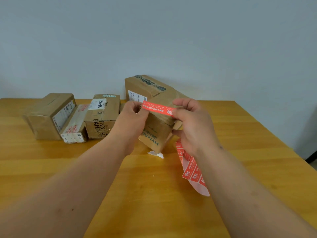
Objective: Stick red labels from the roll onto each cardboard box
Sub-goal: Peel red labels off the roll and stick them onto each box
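Pale grey wall behind, and a honey-coloured wooden table (pixel 51 169) carrying the whole scene. Both hands are up over the middle: the left hand (pixel 133 117) pinches one end of a long red rectangular label (pixel 158 109) printed with white characters, the right hand (pixel 192 122) pinches the other end, so each grip is closed tight on that strip, stretched level between them. It hovers right at the top edge of a brown cardboard box marked HYNAU (pixel 154 133), which sits tilted on one corner; whether the label already touches the box is hard to judge from here. A curling strip of red labels on white backing (pixel 192 172) trails down under the right wrist onto the table. Behind stands a taller taped cardboard box (pixel 142 86). Off to the left, three more brown boxes sit side by side: a large one (pixel 49 115), a slim one with red-printed tape (pixel 75 127), and one lettered BAHA (pixel 103 115). A small white paper scrap (pixel 157 154) lies by the tilted box.
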Demonstrator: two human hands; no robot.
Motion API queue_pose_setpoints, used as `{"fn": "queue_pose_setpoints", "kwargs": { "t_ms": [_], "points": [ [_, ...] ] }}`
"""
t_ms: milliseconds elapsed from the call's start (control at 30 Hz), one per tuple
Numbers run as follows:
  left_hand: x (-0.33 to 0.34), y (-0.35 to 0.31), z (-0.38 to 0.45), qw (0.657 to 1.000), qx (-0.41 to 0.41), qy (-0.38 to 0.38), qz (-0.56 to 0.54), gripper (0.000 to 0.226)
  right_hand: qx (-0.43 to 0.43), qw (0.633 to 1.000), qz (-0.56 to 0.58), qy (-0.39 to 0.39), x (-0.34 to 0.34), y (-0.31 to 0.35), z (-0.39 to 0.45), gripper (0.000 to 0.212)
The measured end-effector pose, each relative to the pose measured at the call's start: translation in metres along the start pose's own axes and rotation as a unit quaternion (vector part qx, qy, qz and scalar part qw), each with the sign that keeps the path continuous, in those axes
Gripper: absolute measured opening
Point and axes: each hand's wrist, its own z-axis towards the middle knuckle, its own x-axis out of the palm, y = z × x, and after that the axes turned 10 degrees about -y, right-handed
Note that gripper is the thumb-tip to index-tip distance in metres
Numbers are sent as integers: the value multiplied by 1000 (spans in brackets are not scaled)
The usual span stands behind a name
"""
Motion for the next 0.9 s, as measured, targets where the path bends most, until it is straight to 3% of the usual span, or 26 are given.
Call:
{"fn": "queue_pose_setpoints", "kwargs": {
  "t_ms": [233,467,600,900],
  "points": [
    [-75,1,-29,999,8,-36,15,15,39,987,40,152,12,14,-70,27],
    [-148,41,-54,996,-26,-9,86,11,179,943,27,279,20,-4,-108,24],
    [-163,51,-56,996,-28,6,89,18,189,953,24,237,18,-7,-104,21],
    [-160,40,-38,987,11,40,155,28,99,989,5,111,19,-1,-74,18]
  ]
}}
